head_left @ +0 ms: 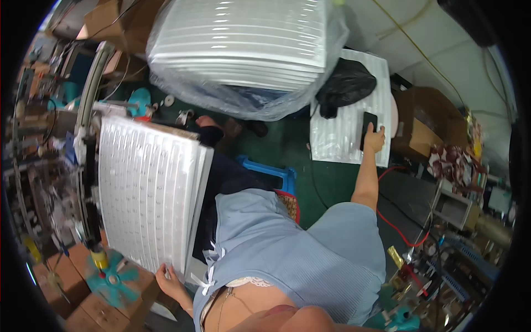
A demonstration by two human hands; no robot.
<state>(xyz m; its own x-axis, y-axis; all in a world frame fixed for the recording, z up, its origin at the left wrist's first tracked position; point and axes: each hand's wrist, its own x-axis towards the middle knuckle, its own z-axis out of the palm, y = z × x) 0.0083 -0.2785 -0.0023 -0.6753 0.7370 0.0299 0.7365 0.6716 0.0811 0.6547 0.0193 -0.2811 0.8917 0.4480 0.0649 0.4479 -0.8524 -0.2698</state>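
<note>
My left hand [168,281] grips the near edge of a stack of white ribbed trays [146,193] that lies across my lap on the left. My right hand [374,138] is stretched out to the far right and rests on a black phone [368,126] lying on a white padded sheet [337,138]. The fingers of that hand are closed around the phone's lower end. I sit in a light blue top, with my legs under the trays.
A big clear bag of stacked white trays [243,50] fills the top centre. A black bag [345,83] lies beside the phone. A blue crate [271,174] stands by my knee. Cardboard boxes [428,119], red wires [398,227], a teal fan [110,279] and machine parts [50,166] crowd both sides.
</note>
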